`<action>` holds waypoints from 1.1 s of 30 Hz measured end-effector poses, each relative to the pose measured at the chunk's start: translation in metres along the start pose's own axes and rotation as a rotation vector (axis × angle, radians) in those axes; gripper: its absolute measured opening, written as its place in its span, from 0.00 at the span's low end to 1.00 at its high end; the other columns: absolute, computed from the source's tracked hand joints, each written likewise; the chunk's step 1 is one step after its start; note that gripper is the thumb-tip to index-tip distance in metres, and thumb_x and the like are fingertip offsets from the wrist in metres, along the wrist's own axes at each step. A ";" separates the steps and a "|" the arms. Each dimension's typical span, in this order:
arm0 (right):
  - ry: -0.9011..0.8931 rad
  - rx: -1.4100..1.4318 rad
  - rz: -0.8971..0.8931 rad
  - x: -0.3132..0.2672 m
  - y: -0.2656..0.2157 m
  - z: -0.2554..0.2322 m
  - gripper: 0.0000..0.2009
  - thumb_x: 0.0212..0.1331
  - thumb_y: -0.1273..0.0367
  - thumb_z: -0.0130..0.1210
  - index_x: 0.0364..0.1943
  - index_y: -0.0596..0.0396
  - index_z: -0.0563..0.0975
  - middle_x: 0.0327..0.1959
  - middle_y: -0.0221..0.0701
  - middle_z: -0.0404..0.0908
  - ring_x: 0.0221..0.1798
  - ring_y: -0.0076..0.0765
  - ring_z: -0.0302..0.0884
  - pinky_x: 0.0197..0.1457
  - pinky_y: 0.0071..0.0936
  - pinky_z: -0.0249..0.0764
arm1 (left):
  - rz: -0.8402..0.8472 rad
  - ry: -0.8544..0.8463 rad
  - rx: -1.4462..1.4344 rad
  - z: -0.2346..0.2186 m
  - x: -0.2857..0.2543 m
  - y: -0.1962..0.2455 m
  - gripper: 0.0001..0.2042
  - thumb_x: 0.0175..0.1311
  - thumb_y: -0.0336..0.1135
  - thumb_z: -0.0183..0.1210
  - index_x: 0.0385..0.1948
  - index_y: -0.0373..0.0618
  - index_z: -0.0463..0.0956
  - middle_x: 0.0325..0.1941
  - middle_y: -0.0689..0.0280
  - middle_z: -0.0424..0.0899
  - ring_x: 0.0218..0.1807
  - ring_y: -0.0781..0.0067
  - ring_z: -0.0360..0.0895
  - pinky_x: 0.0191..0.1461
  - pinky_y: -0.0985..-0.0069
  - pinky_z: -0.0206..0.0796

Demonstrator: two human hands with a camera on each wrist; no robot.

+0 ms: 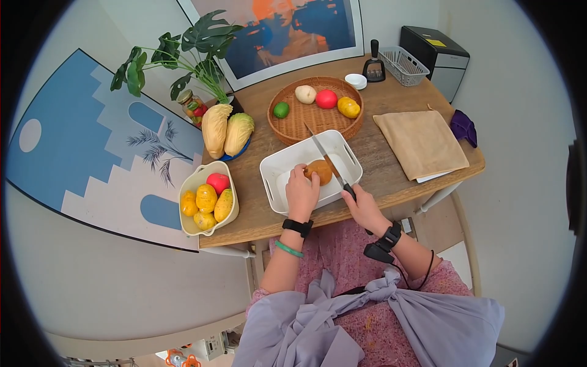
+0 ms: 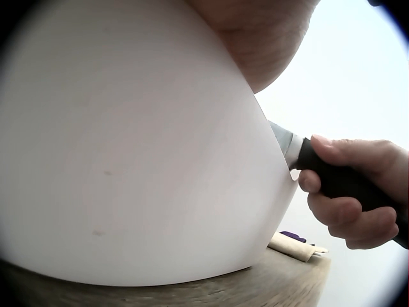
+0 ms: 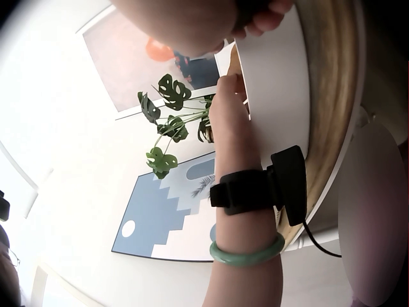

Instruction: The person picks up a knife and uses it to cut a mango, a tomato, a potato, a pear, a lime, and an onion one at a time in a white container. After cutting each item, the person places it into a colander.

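Note:
In the head view a round, orange-brown fruit or vegetable (image 1: 319,172) sits inside a white rectangular basin (image 1: 273,183) with handle slots. My left hand (image 1: 301,191) reaches over the near rim and holds it from the left, fingertips on its skin. My right hand (image 1: 365,211) grips the black handle (image 1: 349,191) of a long kitchen knife (image 1: 327,157). The blade slants across the basin, just right of the brown piece. From the left wrist, the right hand (image 2: 354,188) shows wrapped round the handle at the rim; the basin wall hides the brown piece there.
A wicker tray (image 1: 293,131) behind the basin bears produce. A cream bin (image 1: 194,179) of fruit stands left, near two cabbages (image 1: 226,131). Rightward lie a folded beige cloth (image 1: 422,144) and a purple cloth (image 1: 463,128). A grey basket (image 1: 405,66) stands by a black appliance (image 1: 435,52).

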State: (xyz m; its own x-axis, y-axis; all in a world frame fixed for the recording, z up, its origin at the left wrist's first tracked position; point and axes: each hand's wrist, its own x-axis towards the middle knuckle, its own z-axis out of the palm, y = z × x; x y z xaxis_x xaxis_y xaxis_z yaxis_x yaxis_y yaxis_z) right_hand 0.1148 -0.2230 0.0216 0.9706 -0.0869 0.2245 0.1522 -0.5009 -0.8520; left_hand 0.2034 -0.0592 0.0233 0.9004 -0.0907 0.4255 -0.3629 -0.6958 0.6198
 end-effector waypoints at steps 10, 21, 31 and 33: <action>-0.030 0.016 0.093 0.001 -0.002 -0.002 0.17 0.68 0.59 0.48 0.34 0.64 0.68 0.26 0.56 0.76 0.34 0.67 0.75 0.36 0.50 0.69 | -0.043 -0.005 -0.015 -0.003 -0.001 0.002 0.15 0.61 0.38 0.54 0.44 0.36 0.71 0.43 0.48 0.78 0.44 0.46 0.77 0.48 0.58 0.69; -0.028 -0.026 0.089 0.000 0.002 -0.001 0.17 0.69 0.59 0.47 0.35 0.63 0.67 0.26 0.56 0.76 0.34 0.67 0.74 0.36 0.51 0.68 | -0.117 -0.009 0.025 -0.002 -0.001 0.001 0.17 0.63 0.40 0.53 0.47 0.37 0.69 0.42 0.48 0.80 0.43 0.46 0.78 0.47 0.58 0.69; -0.031 0.035 0.066 0.000 -0.002 0.000 0.17 0.69 0.59 0.47 0.35 0.63 0.68 0.25 0.55 0.76 0.33 0.66 0.75 0.35 0.50 0.68 | -0.085 -0.017 -0.042 -0.005 -0.001 0.006 0.16 0.60 0.36 0.54 0.45 0.37 0.69 0.44 0.49 0.77 0.44 0.47 0.76 0.46 0.57 0.68; -0.015 0.042 0.082 -0.001 -0.001 0.000 0.17 0.69 0.59 0.48 0.34 0.64 0.68 0.25 0.55 0.76 0.33 0.66 0.74 0.35 0.50 0.68 | -0.016 0.027 -0.041 -0.004 -0.001 0.005 0.16 0.58 0.36 0.55 0.45 0.36 0.69 0.43 0.49 0.76 0.43 0.46 0.76 0.46 0.58 0.69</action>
State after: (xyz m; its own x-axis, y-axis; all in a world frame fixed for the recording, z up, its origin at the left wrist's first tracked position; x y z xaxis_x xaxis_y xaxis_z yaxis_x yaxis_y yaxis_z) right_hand 0.1139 -0.2227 0.0221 0.9827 -0.1131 0.1466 0.0798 -0.4560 -0.8864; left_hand 0.1995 -0.0597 0.0284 0.8995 -0.0602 0.4328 -0.3588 -0.6670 0.6530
